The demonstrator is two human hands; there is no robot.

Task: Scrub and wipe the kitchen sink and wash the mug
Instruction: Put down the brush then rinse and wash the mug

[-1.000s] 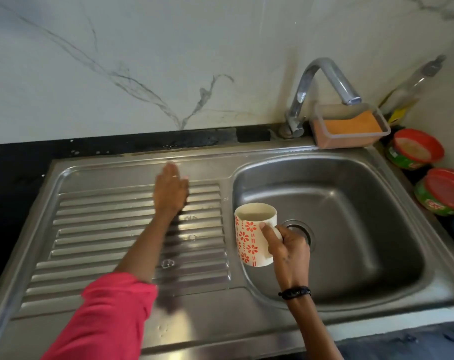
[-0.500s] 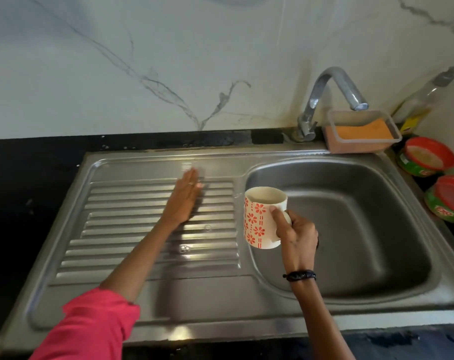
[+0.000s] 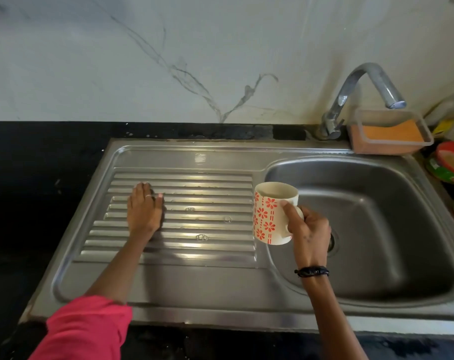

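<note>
The left hand (image 3: 144, 213) has slid to the drainboard's (image 3: 207, 229) left edge, fingers flat; the right hand (image 3: 310, 231) still grips the mug (image 3: 271, 216).

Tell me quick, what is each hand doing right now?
Left hand: open, fingers flat, pressing on the ribbed drainboard.
Right hand: closed, gripping the flowered mug by its handle, above the basin's edge.
</note>
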